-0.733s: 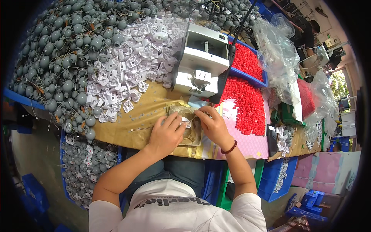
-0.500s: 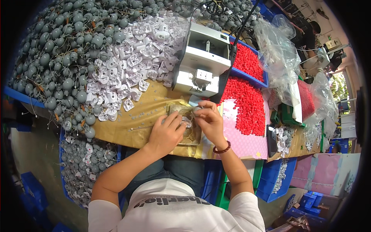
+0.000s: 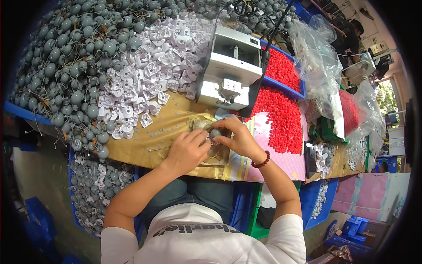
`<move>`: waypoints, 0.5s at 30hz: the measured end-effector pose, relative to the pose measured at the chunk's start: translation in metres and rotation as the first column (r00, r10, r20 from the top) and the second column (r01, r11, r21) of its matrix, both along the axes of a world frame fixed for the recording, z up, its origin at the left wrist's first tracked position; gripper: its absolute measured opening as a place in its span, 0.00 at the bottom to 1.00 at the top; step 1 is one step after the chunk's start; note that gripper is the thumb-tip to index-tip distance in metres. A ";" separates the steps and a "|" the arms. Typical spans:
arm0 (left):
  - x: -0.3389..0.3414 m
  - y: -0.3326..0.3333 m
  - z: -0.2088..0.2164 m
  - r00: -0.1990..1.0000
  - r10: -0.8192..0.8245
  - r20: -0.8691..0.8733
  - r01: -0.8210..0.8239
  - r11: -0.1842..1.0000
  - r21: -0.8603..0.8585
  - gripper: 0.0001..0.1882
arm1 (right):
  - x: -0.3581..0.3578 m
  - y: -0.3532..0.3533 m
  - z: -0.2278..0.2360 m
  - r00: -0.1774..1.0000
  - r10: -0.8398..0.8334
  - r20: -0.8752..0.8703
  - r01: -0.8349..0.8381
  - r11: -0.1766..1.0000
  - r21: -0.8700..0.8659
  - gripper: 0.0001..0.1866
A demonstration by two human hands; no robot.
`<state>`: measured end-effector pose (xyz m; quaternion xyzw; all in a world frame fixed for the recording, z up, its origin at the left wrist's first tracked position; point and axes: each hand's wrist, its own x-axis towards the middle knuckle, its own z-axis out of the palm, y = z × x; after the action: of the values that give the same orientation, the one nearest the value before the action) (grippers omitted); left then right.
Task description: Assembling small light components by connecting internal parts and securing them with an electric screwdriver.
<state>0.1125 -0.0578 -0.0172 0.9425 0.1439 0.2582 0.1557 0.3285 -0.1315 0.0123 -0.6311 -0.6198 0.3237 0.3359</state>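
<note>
At frame centre, the right hand (image 3: 239, 140) now pinches a small grey ball part (image 3: 215, 132); the left hand (image 3: 187, 152) has closed in beside it (fingers touching), above the table (image 3: 167, 127).

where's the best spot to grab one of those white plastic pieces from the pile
Probably by the thin outer edges of a loose white plastic piece at the pile's near fringe, coming from above. These lie flat and apart on the tan sheet, so fingertips can pinch across the sides without disturbing the grey round parts.
</note>
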 end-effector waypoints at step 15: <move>0.025 -0.001 0.015 0.990 0.139 -0.034 -0.143 0.970 -0.199 0.20 | -0.021 -0.011 -0.010 0.981 -0.155 0.120 0.127 0.969 0.211 0.24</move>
<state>0.1380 -0.0590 -0.0025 0.9119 0.2374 0.2433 0.2298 0.3077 -0.1426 0.0021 -0.6568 -0.6243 0.1906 0.3775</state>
